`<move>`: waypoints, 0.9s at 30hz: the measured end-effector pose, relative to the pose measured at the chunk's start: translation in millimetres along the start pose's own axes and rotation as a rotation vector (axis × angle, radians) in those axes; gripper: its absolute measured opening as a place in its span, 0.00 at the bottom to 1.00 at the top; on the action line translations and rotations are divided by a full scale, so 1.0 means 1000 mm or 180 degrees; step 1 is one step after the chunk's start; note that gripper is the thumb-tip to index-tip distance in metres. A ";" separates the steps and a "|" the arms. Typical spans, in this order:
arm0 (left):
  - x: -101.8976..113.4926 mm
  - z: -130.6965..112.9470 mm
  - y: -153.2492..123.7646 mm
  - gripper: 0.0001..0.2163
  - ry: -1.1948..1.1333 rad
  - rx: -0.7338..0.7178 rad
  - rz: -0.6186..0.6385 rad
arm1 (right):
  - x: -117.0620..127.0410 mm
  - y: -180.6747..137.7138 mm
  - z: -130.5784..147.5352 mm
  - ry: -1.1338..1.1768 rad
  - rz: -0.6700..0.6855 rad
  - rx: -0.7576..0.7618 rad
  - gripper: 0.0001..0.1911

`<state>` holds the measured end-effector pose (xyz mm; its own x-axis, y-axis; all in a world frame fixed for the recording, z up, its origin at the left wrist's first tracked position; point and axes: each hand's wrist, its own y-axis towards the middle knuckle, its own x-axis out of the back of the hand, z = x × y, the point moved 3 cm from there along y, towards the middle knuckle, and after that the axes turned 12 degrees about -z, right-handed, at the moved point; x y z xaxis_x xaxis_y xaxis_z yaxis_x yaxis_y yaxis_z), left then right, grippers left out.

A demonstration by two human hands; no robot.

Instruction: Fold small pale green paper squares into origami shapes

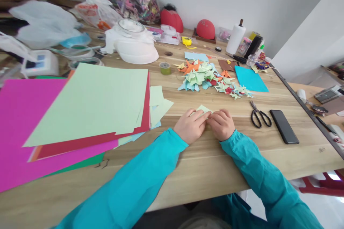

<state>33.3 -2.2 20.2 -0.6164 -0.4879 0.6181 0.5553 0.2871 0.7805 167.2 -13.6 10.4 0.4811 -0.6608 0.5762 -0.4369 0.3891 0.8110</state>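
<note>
On the wooden table in front of me lies a small pale green piece of paper, mostly covered by my fingers. My left hand presses on its left side with the fingers bent and close together. From the right, my right hand meets it, its curled fingers gripping the paper's edge. The fingertips of both hands nearly touch. Beyond them is a pile of folded paper figures in green, orange, blue and red.
Large coloured paper sheets are stacked at left, smaller green pieces beside them. Black-handled scissors and a phone lie at right. A turquoise sheet, a tape roll and a white thread cone stand farther back.
</note>
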 end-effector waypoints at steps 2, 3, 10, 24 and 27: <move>0.002 0.004 -0.001 0.11 0.0019 -0.0003 -0.0033 | 0.002 0.001 -0.003 -0.0048 -0.0004 -0.0013 0.07; 0.003 0.007 -0.001 0.11 0.0054 -0.0026 -0.0046 | 0.003 0.001 -0.006 -0.0074 -0.0022 -0.0034 0.07; 0.017 0.026 -0.002 0.10 0.0332 -0.0065 -0.0102 | 0.009 -0.001 -0.023 -0.0299 -0.0152 -0.0390 0.07; 0.032 0.051 -0.013 0.09 0.0279 0.1007 -0.0714 | 0.016 -0.002 -0.033 -0.0474 -0.0471 -0.0749 0.06; 0.020 0.047 -0.019 0.07 -0.0236 0.2157 -0.1079 | 0.018 -0.003 -0.031 -0.0423 -0.0551 -0.0710 0.06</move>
<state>-16.0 21.5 22.8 -0.7414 -0.5897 0.3202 -0.1205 0.5864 0.8010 200.6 -6.3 21.8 0.4236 -0.8020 0.4212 -0.1724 0.3851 0.9066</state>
